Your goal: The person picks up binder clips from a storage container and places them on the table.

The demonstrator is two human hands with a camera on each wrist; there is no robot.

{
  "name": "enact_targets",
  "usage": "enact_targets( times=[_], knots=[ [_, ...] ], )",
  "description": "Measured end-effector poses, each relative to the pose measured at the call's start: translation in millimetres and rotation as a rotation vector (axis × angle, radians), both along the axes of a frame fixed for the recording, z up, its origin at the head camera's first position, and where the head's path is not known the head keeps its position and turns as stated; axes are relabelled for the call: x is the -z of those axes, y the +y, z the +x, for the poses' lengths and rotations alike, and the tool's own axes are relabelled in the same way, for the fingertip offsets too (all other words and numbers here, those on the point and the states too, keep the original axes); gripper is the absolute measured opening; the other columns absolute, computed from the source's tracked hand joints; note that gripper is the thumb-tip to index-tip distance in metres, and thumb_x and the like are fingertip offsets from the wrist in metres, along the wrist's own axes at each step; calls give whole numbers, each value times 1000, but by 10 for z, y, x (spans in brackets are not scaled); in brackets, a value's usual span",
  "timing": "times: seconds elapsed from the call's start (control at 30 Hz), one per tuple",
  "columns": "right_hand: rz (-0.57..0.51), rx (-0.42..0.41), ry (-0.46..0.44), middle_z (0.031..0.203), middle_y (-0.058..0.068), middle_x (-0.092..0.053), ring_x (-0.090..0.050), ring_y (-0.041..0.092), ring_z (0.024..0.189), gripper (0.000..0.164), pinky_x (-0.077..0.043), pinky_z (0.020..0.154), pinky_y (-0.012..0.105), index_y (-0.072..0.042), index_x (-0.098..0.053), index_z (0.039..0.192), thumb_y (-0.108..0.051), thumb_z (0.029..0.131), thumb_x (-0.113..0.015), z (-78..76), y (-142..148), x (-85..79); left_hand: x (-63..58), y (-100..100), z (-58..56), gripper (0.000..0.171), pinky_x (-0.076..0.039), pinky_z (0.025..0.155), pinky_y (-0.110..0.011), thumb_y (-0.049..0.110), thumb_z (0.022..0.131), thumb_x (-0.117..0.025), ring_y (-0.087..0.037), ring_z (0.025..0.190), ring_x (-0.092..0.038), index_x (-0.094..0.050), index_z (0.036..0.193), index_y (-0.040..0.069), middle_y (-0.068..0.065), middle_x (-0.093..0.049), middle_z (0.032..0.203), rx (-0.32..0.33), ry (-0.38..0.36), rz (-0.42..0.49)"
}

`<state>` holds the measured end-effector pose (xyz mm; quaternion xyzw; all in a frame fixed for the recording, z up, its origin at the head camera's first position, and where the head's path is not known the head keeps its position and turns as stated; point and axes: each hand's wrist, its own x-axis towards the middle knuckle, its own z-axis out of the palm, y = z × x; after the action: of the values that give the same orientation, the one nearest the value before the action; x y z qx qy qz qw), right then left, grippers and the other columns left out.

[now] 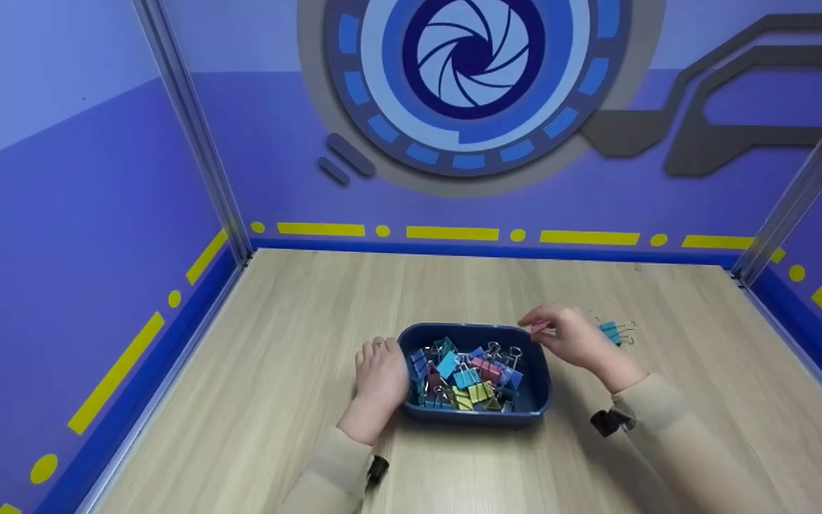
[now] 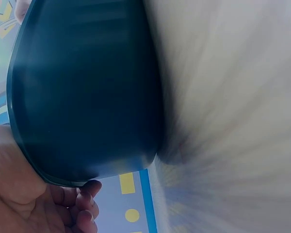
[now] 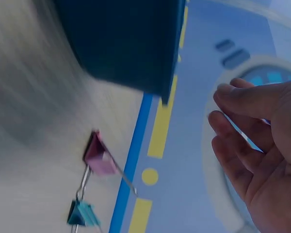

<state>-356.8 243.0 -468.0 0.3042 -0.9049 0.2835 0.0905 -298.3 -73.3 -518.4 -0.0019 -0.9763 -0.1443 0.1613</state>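
Beige sleeves point(image 1: 689, 442) lie nearest, then left hand point(image 1: 382, 371) curls on the blue box point(image 1: 479, 419), seemingly bracing it around binder clips point(image 1: 465, 376) between both hands, while right hand point(image 1: 571, 337) bends loosely, nothing visibly pinched, pink clip point(image 3: 104, 164) near its fingers, teal clip point(image 1: 610, 331) just right, likely within reach.

Bin point(image 1: 475, 418) dark navy. Binder clips point(image 1: 481, 392) inside: teal, light blue, yellow, pink, purple. Outside: one pink clip point(image 3: 104, 163), one teal clip point(image 1: 609, 332). Worktop point(image 1: 297, 321) pale wood grain. Walls point(image 1: 83, 214) blue-violet, yellow dashes point(image 1: 452, 233) and dots point(image 1: 382, 230). Sleeves point(image 1: 696, 446) beige.
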Motion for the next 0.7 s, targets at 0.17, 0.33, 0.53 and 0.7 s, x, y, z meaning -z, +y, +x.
enact_targets(
  times=[0.17,0.33,0.53,0.7],
  knots=[
    [161,-59,7,108,13,-76,-72,33,104,30,-58,89,49,-2,-77,108,13,83,-69,41,-163,63,9,-2,-2,17,-41,83,-45,2,97,-43,-35,93,-51,-59,100,-5,-19,-59,99,-1,3,7],
    [276,-102,49,103,13,-76,-72,31,100,30,-58,89,47,-1,-77,104,14,79,-72,33,-270,149,12,-4,-8,17,-41,83,-45,3,98,-44,-35,93,-51,-59,102,-5,-19,-59,99,-2,-2,5],
    [339,-102,13,101,14,-76,-74,31,97,30,-59,85,45,-1,-78,101,16,78,-70,16,-308,231,14,-2,-1,16,-41,82,-45,2,97,-44,-34,92,-51,-59,100,-5,-19,-59,98,1,19,-3],
    [356,-129,3,95,11,-77,-75,27,90,25,-60,80,41,-2,-79,96,13,78,-73,5,-315,213,20,-4,3,15,-41,81,-45,1,96,-45,-35,91,-52,-59,97,-5,-19,-59,96,2,51,-6]
  ],
)
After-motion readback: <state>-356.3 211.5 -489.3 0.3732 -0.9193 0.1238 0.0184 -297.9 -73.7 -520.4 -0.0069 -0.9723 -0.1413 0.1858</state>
